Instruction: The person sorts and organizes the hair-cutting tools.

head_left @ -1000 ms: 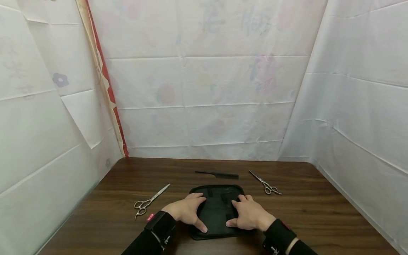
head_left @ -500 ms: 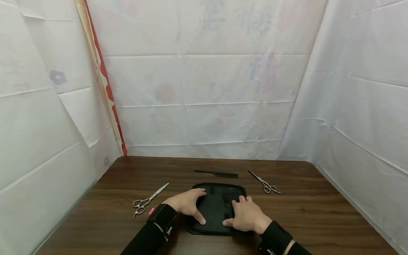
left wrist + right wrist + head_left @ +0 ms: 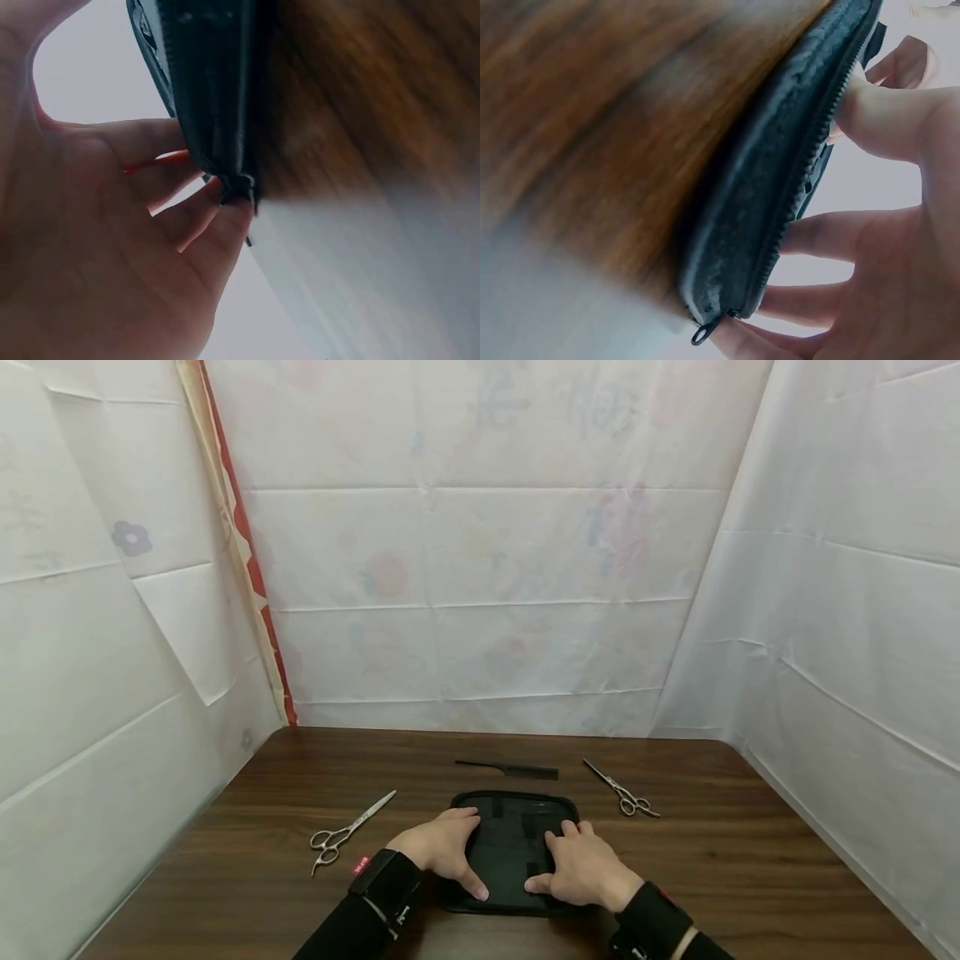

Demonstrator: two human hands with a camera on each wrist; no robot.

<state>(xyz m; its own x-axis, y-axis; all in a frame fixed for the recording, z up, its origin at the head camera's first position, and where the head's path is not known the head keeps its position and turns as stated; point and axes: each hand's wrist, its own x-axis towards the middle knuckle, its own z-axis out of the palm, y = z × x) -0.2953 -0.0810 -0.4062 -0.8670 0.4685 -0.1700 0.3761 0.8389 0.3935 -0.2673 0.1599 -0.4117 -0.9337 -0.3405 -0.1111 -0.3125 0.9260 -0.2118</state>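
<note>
A black zip case [image 3: 507,852] lies spread on the table, its dark inside facing up with strap loops. My left hand [image 3: 441,847] holds its left side, fingers along the edge and thumb over the inside. The right hand [image 3: 588,870] holds the opposite side, its thumb reaching in over the rim. In the left wrist view, the fingers of the left hand [image 3: 127,217] meet the case's side wall [image 3: 214,90] near a corner. Zipper teeth run along the case [image 3: 742,202] in the right wrist view, where a zipper pull [image 3: 699,334] hangs by the fingertips.
Silver scissors [image 3: 347,836] lie left of the case, and a second pair of scissors [image 3: 622,791] lies at the back right. Behind the case is a black tail comb [image 3: 525,771]. White sheets [image 3: 480,568] hang around the wooden table [image 3: 750,860].
The case has shifted slightly away from me along with both hands, mostly in the first half second. The left hand then moved slightly along its edge. Scissors and comb stay put.
</note>
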